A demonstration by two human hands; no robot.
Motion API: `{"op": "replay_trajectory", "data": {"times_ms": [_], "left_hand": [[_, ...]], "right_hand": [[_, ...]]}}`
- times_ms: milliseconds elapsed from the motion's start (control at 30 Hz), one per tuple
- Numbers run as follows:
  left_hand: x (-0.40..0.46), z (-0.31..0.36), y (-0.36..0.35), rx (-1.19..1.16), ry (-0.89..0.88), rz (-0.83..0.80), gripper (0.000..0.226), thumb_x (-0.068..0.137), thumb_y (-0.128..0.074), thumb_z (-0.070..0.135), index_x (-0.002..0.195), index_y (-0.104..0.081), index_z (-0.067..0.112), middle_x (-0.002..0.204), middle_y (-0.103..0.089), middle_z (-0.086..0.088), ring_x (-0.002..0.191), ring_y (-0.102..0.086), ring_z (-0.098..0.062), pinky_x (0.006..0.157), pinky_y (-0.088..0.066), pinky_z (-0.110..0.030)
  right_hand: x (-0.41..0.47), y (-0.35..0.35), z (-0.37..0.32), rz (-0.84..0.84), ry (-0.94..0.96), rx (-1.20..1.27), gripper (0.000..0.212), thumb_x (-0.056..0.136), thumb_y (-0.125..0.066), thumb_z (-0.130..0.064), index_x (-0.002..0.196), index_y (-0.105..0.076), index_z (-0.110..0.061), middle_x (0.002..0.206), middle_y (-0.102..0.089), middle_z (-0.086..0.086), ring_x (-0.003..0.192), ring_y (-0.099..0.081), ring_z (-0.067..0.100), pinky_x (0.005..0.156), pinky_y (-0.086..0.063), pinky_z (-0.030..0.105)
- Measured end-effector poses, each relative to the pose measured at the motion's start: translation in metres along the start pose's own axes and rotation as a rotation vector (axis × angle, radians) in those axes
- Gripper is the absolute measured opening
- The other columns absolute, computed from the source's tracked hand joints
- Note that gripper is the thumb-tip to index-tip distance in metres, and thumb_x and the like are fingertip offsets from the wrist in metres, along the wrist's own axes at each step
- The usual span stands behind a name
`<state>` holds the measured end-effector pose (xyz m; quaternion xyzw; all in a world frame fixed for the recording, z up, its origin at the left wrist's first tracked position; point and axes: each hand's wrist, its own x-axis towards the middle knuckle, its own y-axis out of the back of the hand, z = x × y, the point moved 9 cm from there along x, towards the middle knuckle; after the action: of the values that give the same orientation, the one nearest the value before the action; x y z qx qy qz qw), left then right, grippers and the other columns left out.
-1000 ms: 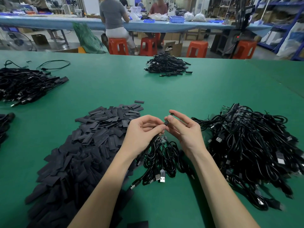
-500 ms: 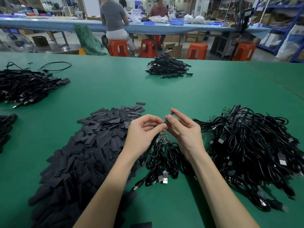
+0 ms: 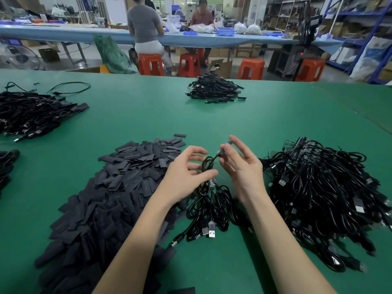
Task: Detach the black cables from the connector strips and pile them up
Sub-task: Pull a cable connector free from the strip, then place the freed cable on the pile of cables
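Stretching across the whole lower view, a green desk (image 3: 244, 124) was seen under the work, with a long blue bench (image 3: 84, 35) behind it, four orange stools (image 3: 150, 64) along the gap, and shelving (image 3: 360, 22) at the right wall. Two people were seated at the blue bench, one with the back turned (image 3: 144, 24).

The right hand (image 3: 244, 166) was held raised with the palm turned inward; the small end plug of a black cable (image 3: 209, 164) was pinched between thumb and forefinger, while the other fingers were spread loosely. The left hand (image 3: 186, 172) was held just beside it, fingers relaxed and half curled, the thumb laid against the cable's loop; whether the loop was truly gripped could not be told. Below both hands a small bundle of cables (image 3: 212, 206) hung down to the desk, its USB plugs (image 3: 209, 230) resting on the green surface, with a connector strip (image 3: 212, 183) partly hidden under the left thumb.

Five heaps of cables were counted: a large tangle (image 3: 322, 198) at the right, one (image 3: 214, 90) at the far middle, one (image 3: 36, 115) at the far left, one (image 3: 6, 166) cut by the left edge, and the bundle in the hands. One heap of flat black sleeve pieces (image 3: 110, 198) lay at the left forearm.
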<state>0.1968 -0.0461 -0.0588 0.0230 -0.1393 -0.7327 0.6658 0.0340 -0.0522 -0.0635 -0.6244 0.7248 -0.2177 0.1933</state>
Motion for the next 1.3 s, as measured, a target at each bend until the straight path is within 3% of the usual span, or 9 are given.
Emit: {"op": "replay_trajectory", "data": {"times_ms": [167, 267, 367, 467, 633, 933, 1100, 1200, 1300], "left_hand": [[-0.005, -0.001, -0.001, 0.206, 0.056, -0.034, 0.021, 0.082, -0.081, 0.026, 0.097, -0.067, 0.032, 0.096, -0.071, 0.010, 0.079, -0.070, -0.011, 0.085, -0.058, -0.030], [-0.005, 0.009, 0.003, 0.253, -0.011, 0.036, 0.020, 0.084, -0.076, 0.020, 0.096, -0.063, 0.030, 0.093, -0.068, 0.010, 0.071, -0.064, -0.001, 0.075, -0.053, -0.017], [0.007, 0.024, 0.015, 0.320, -0.108, 0.121, 0.020, 0.084, -0.074, 0.012, 0.094, -0.062, 0.025, 0.090, -0.067, 0.011, 0.073, -0.064, 0.005, 0.071, -0.046, -0.004], [0.047, 0.034, 0.014, 0.453, -0.172, 0.121, 0.018, 0.082, -0.070, 0.006, 0.092, -0.063, 0.018, 0.092, -0.069, 0.006, 0.074, -0.065, -0.001, 0.071, -0.046, -0.005], [0.130, 0.027, -0.019, 0.710, -0.163, -0.004, 0.018, 0.081, -0.064, 0.003, 0.098, -0.062, 0.009, 0.099, -0.068, -0.009, 0.095, -0.062, -0.027, 0.089, -0.050, -0.036], [0.176, -0.007, -0.028, 0.996, -0.110, -0.009, 0.024, 0.094, -0.063, 0.020, 0.116, -0.059, 0.014, 0.124, -0.055, -0.009, 0.121, -0.048, -0.029, 0.102, -0.039, -0.041], [0.115, 0.012, -0.013, 0.606, -0.102, 0.086, 0.015, 0.091, -0.070, 0.027, 0.101, -0.066, 0.016, 0.108, -0.068, -0.001, 0.102, -0.062, -0.019, 0.091, -0.047, -0.031], [0.062, 0.008, -0.009, 0.438, -0.024, 0.064, 0.014, 0.089, -0.071, 0.037, 0.095, -0.064, 0.027, 0.098, -0.068, 0.015, 0.087, -0.063, -0.002, 0.074, -0.045, -0.018], [0.028, -0.004, -0.011, 0.234, 0.112, 0.023, 0.025, 0.085, -0.075, 0.044, 0.101, -0.063, 0.029, 0.102, -0.069, 0.015, 0.092, -0.065, 0.000, 0.079, -0.048, -0.019]], "right_hand": [[0.006, 0.015, -0.008, 0.055, 0.037, 0.033, 0.024, 0.089, -0.073, -0.005, 0.112, -0.069, -0.013, 0.083, -0.073, 0.003, 0.077, -0.069, 0.013, 0.070, -0.057, 0.022], [0.009, 0.021, -0.006, 0.046, -0.016, -0.062, 0.023, 0.092, -0.073, -0.015, 0.114, -0.066, -0.010, 0.093, -0.077, 0.005, 0.085, -0.073, 0.018, 0.072, -0.059, 0.025], [0.012, 0.027, -0.002, 0.017, -0.149, -0.405, 0.032, 0.096, -0.067, -0.039, 0.113, -0.064, -0.013, 0.106, -0.076, 0.008, 0.083, -0.076, 0.022, 0.069, -0.061, 0.029], [0.010, 0.030, 0.003, -0.066, -0.257, -0.732, 0.045, 0.091, -0.063, -0.059, 0.112, -0.063, -0.019, 0.100, -0.075, 0.004, 0.077, -0.076, 0.020, 0.072, -0.063, 0.035], [0.011, 0.031, 0.001, -0.200, -0.206, -1.476, 0.043, 0.077, -0.079, -0.059, 0.102, -0.071, -0.025, 0.094, -0.075, -0.002, 0.092, -0.070, 0.013, 0.081, -0.051, 0.027], [0.008, 0.022, 0.012, -0.233, -0.212, -1.514, 0.030, 0.072, -0.086, -0.049, 0.090, -0.072, -0.029, 0.098, -0.072, -0.002, 0.089, -0.067, 0.011, 0.076, -0.047, 0.022], [0.006, 0.024, 0.016, -0.208, -0.258, -1.470, 0.018, 0.072, -0.086, -0.038, 0.082, -0.074, -0.029, 0.094, -0.073, -0.001, 0.082, -0.066, 0.012, 0.072, -0.044, 0.022], [0.004, 0.023, 0.014, -0.232, -0.307, -1.159, 0.012, 0.080, -0.083, -0.023, 0.090, -0.076, -0.022, 0.079, -0.073, -0.004, 0.069, -0.062, 0.010, 0.062, -0.048, 0.019], [-0.001, 0.023, 0.009, -0.279, -0.371, -0.908, 0.015, 0.086, -0.078, -0.014, 0.099, -0.077, -0.021, 0.077, -0.073, -0.009, 0.068, -0.062, 0.001, 0.055, -0.048, 0.011]]}}
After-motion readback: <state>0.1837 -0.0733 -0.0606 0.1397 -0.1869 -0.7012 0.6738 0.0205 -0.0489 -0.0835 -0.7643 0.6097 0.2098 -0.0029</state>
